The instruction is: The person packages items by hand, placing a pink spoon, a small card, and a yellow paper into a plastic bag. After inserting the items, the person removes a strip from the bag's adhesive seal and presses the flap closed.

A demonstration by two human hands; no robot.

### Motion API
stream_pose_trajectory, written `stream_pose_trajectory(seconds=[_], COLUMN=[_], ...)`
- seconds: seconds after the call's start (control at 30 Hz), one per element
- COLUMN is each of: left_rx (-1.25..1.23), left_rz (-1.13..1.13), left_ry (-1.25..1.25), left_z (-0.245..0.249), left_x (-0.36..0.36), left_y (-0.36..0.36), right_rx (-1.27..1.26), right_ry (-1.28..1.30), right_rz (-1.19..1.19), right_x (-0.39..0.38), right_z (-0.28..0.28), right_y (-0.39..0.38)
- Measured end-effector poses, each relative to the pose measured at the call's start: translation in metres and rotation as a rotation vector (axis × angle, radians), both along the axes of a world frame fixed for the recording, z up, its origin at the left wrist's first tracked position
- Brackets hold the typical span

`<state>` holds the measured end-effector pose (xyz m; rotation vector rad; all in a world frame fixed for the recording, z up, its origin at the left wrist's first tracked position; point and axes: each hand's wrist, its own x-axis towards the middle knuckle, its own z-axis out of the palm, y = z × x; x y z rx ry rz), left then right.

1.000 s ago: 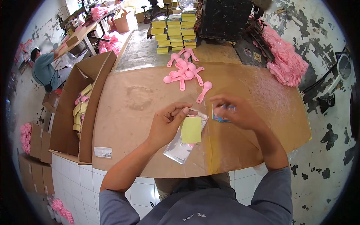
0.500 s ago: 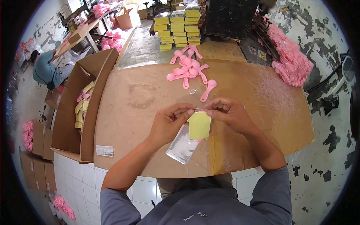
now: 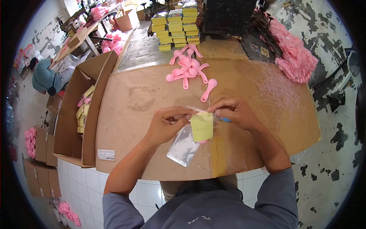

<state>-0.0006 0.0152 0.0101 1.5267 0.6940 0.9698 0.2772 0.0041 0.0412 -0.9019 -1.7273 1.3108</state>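
Note:
My left hand point(image 3: 166, 123) and my right hand point(image 3: 237, 113) pinch the top edge of a small clear bag from both sides. Inside it is a pale yellow card point(image 3: 202, 128), with a bit of pink showing below the card. Flat on the cardboard, partly behind this bag, lie clear plastic bags point(image 3: 183, 149). A blue item point(image 3: 225, 119) peeks out under my right fingers. Just beyond my hands rests a single pink spoon point(image 3: 209, 91), and farther back is a loose heap of pink spoons point(image 3: 187, 68).
On the left stands an open carton point(image 3: 100, 103) with yellow-carded packs inside. Stacks of yellow cards point(image 3: 176, 28) rise at the back, beside a black box point(image 3: 227, 17). Pink spoons point(image 3: 293, 57) pile up at the right, near plastic shreds point(image 3: 276, 89). A person point(image 3: 45, 76) sits far left.
The bag's top edge now lies between both pinches, and my right fingers have shifted slightly, with a blue item showing under them. The view has moved a little.

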Motion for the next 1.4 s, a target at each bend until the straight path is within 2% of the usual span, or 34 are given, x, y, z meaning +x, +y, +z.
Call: stream_pose_trajectory(seconds=[0.17,0.27,0.77,0.87,0.97,1.1,1.17,1.23,1.27,1.33,1.4], left_rx=[-0.097,-0.171,-0.226,-0.185,-0.127,-0.232,-0.279,-0.125,-0.048,0.018,0.105], left_rz=[-0.006,0.037,0.095,0.058,0.007,-0.096,-0.061,0.159,0.269,0.624,0.687], left_ry=[-0.078,0.018,-0.101,-0.157,0.023,-0.019,-0.041,-0.059,-0.068,-0.443,-0.681], left_z=[0.0,0.002,0.004,0.006,-0.001,-0.008,-0.003,-0.003,-0.002,0.025,0.045], left_x=[0.003,0.005,0.004,0.012,0.013,0.005,0.002,-0.017,-0.029,-0.044,-0.063], left_y=[0.0,-0.002,0.003,-0.002,-0.001,0.006,0.007,0.018,0.025,0.037,0.042], right_rx=[-0.02,-0.017,-0.22,-0.192,-0.141,-0.165,-0.185,-0.2,-0.122,0.042,0.044], right_ry=[0.002,-0.01,-0.015,-0.011,0.008,0.095,0.105,0.089,-0.013,-0.214,-0.29], right_rz=[-0.016,-0.028,0.134,0.103,0.084,0.043,-0.018,-0.109,-0.149,-0.225,-0.272], right_x=[-0.002,-0.003,-0.007,-0.006,-0.004,-0.004,-0.004,0.001,0.005,0.019,0.028], right_z=[-0.003,-0.009,-0.016,-0.017,-0.021,-0.019,-0.018,-0.015,-0.013,-0.008,-0.008], right_y=[-0.001,0.001,0.0,0.001,0.004,0.004,0.005,0.009,0.011,0.017,0.022])
